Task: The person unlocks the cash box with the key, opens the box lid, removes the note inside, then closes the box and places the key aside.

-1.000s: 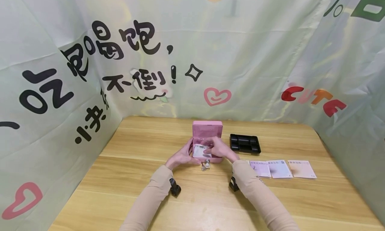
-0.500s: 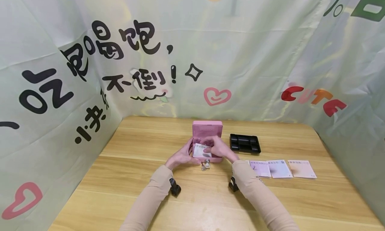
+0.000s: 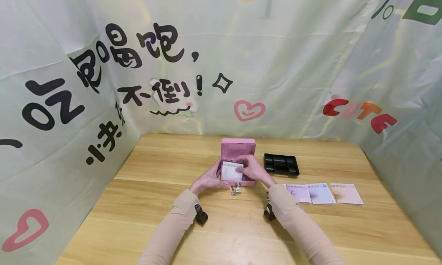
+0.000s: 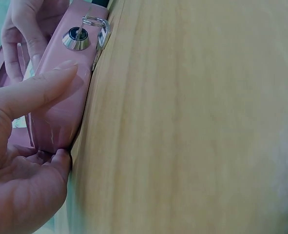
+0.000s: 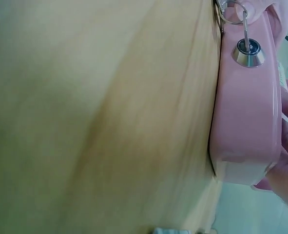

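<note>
A pink cash box (image 3: 238, 142) stands on the table, its lid raised at the back. My left hand (image 3: 208, 178) grips its left side; in the left wrist view the thumb (image 4: 44, 90) lies along the front wall and the other fingers curl at the bottom corner. A pale stack of banknotes (image 3: 230, 172) lies in the box. Reaching in from the right, my right hand (image 3: 253, 168) pinches the stack near its right edge, thumb on top; its fingertips are partly hidden. A key (image 5: 246, 31) on a ring sits in the front lock (image 5: 249, 53).
Right of the box lies a black compartment tray (image 3: 281, 165). Nearer the front right are purple banknotes (image 3: 298, 193), blue banknotes (image 3: 321, 193) and tan banknotes (image 3: 347, 194) in a row, partly behind the right sleeve. A printed cloth (image 3: 293, 73) encloses the table.
The pale banknotes have shifted slightly toward the back of the box and show more of their face. My right hand has edged slightly right; my left hand keeps its place.
</note>
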`<state>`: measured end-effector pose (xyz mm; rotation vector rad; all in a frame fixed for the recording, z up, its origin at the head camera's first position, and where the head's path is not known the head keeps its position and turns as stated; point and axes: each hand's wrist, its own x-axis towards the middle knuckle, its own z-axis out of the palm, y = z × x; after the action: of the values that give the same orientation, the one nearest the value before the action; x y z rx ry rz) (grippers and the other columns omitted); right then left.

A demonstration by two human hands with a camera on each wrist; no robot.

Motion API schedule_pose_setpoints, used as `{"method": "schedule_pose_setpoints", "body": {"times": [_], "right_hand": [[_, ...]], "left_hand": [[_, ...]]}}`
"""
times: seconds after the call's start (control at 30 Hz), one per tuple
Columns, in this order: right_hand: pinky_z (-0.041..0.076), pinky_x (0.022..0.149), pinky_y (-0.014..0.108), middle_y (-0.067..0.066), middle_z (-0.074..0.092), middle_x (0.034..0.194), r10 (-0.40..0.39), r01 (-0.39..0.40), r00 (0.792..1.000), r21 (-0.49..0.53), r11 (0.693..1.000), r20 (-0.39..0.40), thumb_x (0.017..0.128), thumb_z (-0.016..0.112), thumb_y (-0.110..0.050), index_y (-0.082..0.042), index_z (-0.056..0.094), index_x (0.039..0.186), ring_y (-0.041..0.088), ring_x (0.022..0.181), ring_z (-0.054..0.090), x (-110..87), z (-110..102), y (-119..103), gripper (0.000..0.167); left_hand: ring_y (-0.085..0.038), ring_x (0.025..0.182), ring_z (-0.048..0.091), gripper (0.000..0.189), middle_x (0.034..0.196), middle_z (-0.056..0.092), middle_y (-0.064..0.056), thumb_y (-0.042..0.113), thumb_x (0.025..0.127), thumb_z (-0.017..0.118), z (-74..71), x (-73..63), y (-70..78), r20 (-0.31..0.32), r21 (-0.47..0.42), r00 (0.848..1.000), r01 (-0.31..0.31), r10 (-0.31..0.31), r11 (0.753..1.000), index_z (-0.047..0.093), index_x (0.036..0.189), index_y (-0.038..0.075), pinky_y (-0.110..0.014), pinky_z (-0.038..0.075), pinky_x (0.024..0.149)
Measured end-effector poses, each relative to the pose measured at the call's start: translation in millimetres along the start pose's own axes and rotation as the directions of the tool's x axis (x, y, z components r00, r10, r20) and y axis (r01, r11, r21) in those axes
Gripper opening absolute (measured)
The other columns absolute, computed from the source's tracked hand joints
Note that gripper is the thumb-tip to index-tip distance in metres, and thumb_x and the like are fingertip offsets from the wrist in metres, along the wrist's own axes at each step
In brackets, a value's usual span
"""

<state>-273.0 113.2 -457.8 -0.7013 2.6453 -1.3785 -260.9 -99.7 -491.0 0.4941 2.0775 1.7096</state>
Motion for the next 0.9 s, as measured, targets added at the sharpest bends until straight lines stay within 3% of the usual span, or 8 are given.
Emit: {"method": "schedule_pose_setpoints", "body": {"times": [0.13, 0.37, 0.53, 0.73, 0.9], "right_hand": [[0.06, 0.079, 0.029, 0.023, 0.073, 0.112, 0.015, -0.015, 0.998, -0.005, 1.0, -0.06, 0.086, 0.071, 0.001, 0.005, 0.07, 0.115, 0.029, 0.093, 0.072, -2.0, -1, -2, 0.029], [0.054, 0.069, 0.023, 0.022, 0.074, 0.107, 0.082, -0.081, 0.982, 0.013, 0.997, -0.171, 0.089, 0.07, -0.003, 0.002, 0.07, 0.115, 0.02, 0.082, 0.068, -7.3, -2, -7, 0.027], [0.052, 0.066, 0.018, 0.023, 0.074, 0.106, 0.05, -0.042, 0.965, 0.038, 0.998, -0.259, 0.089, 0.07, -0.001, 0.003, 0.072, 0.112, 0.018, 0.079, 0.068, -12.4, -3, -8, 0.024], [0.054, 0.066, 0.015, 0.023, 0.074, 0.107, 0.069, -0.044, 0.954, 0.09, 0.995, -0.291, 0.089, 0.071, -0.001, 0.001, 0.072, 0.114, 0.017, 0.081, 0.07, -21.2, -5, -11, 0.026], [0.06, 0.06, 0.024, 0.025, 0.074, 0.102, 0.086, -0.045, 0.947, 0.137, 0.99, -0.311, 0.088, 0.072, 0.0, 0.002, 0.071, 0.115, 0.015, 0.074, 0.07, -30.6, -9, -12, 0.027]], "left_hand": [[-0.033, 0.158, 0.009, 0.126, 0.171, 0.006, -0.018, -0.01, 0.068, 0.08, -0.1, -0.1, 0.8, -0.002, -0.002, 1.0, -0.006, 0.006, 1.0, -0.002, 0.162, 0.008, -0.05, 0.008, 0.131], [-0.032, 0.159, 0.006, 0.125, 0.17, 0.005, -0.018, -0.008, 0.068, 0.081, 0.3, -1.6, 2.1, -0.006, 0.015, 1.0, 0.017, -0.017, 1.0, -0.001, 0.162, 0.005, -0.047, 0.007, 0.131], [-0.031, 0.159, 0.006, 0.126, 0.171, 0.007, -0.017, -0.007, 0.068, 0.081, 0.7, -2.3, 2.9, -0.004, 0.015, 1.0, 0.006, -0.006, 1.0, -0.002, 0.163, 0.01, -0.049, 0.007, 0.131], [-0.033, 0.159, 0.007, 0.128, 0.17, 0.007, -0.019, -0.005, 0.068, 0.083, 1.3, -1.4, 2.1, -0.027, 0.03, 0.999, 0.025, -0.024, 0.999, -0.002, 0.162, 0.008, -0.049, 0.008, 0.131], [-0.033, 0.158, 0.006, 0.127, 0.17, 0.005, -0.021, -0.004, 0.069, 0.083, 1.9, -1.2, 1.9, -0.036, 0.025, 0.999, 0.042, -0.041, 0.999, -0.003, 0.162, 0.005, -0.047, 0.008, 0.131]]}}
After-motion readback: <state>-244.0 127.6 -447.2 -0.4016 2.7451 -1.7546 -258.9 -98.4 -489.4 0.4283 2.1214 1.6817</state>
